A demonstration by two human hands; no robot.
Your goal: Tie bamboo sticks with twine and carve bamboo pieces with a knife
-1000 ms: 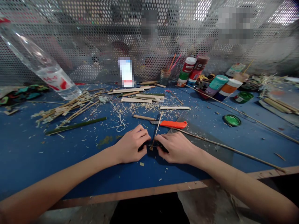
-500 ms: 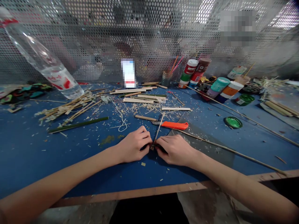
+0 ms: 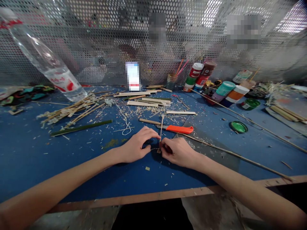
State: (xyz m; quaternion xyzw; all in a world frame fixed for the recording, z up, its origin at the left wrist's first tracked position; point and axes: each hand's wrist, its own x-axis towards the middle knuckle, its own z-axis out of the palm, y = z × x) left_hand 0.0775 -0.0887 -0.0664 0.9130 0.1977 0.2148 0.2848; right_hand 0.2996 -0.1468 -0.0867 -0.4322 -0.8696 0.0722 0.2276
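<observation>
Currently, an upright bamboo stick (image 3: 161,131) is pinched near its foot by fingers of the right hand (image 3: 175,153); fingers of the left hand (image 3: 135,144) are curved against it, grip unclear.

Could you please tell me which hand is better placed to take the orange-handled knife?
Probably the right hand: it lies below the orange-handled knife, while the left hand sits farther off, touching the upright bamboo splint.

Orange knife handle (image 3: 179,129) ahead of right hand (image 3: 178,153) (close)
</observation>
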